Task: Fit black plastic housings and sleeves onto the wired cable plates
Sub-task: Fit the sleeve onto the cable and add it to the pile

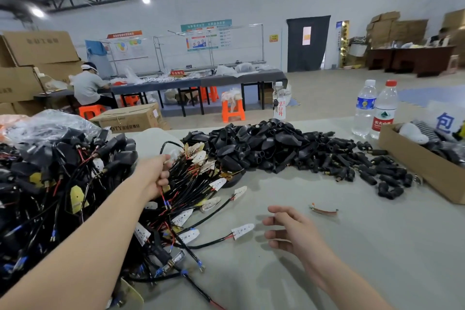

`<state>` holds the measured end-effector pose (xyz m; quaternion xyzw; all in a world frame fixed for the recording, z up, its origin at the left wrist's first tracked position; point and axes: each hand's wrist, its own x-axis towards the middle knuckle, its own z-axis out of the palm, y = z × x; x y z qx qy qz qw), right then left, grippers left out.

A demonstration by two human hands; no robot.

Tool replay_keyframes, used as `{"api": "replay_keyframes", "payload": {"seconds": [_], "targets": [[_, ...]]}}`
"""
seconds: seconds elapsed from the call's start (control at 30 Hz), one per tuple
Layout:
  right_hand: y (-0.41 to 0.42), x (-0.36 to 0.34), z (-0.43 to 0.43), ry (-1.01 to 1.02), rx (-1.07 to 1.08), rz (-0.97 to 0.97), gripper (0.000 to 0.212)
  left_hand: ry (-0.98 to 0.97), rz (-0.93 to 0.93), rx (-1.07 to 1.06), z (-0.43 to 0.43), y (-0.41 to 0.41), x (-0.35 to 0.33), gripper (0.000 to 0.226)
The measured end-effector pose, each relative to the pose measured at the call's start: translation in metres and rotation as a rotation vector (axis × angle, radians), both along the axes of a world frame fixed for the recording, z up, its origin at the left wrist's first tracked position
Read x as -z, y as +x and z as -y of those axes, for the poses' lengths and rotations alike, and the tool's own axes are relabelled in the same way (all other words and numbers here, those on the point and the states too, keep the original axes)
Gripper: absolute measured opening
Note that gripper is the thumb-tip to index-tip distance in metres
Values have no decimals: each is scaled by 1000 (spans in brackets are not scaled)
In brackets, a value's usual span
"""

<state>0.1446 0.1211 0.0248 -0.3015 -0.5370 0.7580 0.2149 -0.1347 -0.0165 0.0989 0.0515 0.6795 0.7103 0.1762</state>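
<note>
From the head camera, the left arm reaches forward and across to the heap of wired cable plates (pixel 193 184), and the left hand (pixel 154 173) has its fingers curled around a bunch of their black wires, knuckles turned away from the camera. The right hand (pixel 289 229) hovers above the tabletop (pixel 352 259) with its fingers loosely spread and slightly bent, holding nothing, the palm facing left. Just beside its fingertips lies a single plate (pixel 242 230), white and pointed, with red and black leads running into a black cable. The tangled plates are white or yellowish, and their thin black and red wires end in blue-collared terminals. Beyond them sits a pile of black housings (pixel 251 143), rounded shells heaped together. To its right, the shorter tubular sleeves (pixel 364 166) spread across the tabletop towards a cardboard box (pixel 422 166). At the far left, a larger mound of wired parts with black shells (pixel 50 171) lies against clear plastic bags. Two water bottles (pixel 375 108) stand behind the sleeves.
</note>
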Motion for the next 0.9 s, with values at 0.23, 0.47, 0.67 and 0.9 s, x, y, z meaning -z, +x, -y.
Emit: {"api": "replay_keyframes", "payload": {"seconds": [0.23, 0.47, 0.67, 0.9], "targets": [[-24, -11, -4, 52, -34, -20, 22, -884, -868, 20, -4, -2, 5, 22], [-101, -24, 24, 147, -169, -39, 24, -767, -653, -107, 39, -25, -3, 31], [-181, -23, 42, 253, -212, 24, 29, -574, -447, 54, 69, -22, -16, 22], [-240, -21, 43, 130, -206, -9, 44, -498, -472, 171, 90, -15, -11, 27]]}}
